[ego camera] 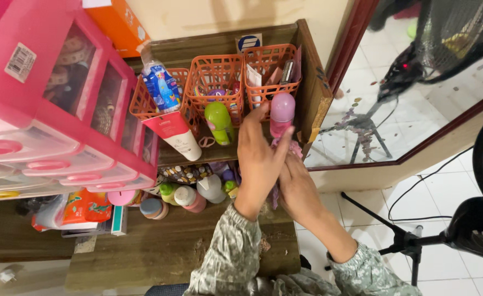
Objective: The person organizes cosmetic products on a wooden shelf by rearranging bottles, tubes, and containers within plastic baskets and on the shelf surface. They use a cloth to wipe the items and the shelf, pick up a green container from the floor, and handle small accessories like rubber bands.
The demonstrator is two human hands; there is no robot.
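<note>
The pink bottle (pixel 281 113) stands upright on the wooden shelf (pixel 312 82), its long axis vertical, directly against the fingertips of the left hand (pixel 259 159), whose thumb and fingers wrap its lower body from the left. The right hand (pixel 298 186) sits just below, fingers curled around a pink-purple cloth (pixel 295 149) under the bottle's base. The bottle is glossy, rounded at its cap, just in front of the orange baskets (pixel 215 77).

left hand (pixel 258 159) raised with fingers (pixel 263 112) extended, right hand (pixel 298 189) just beside, wrists crossing
</note>
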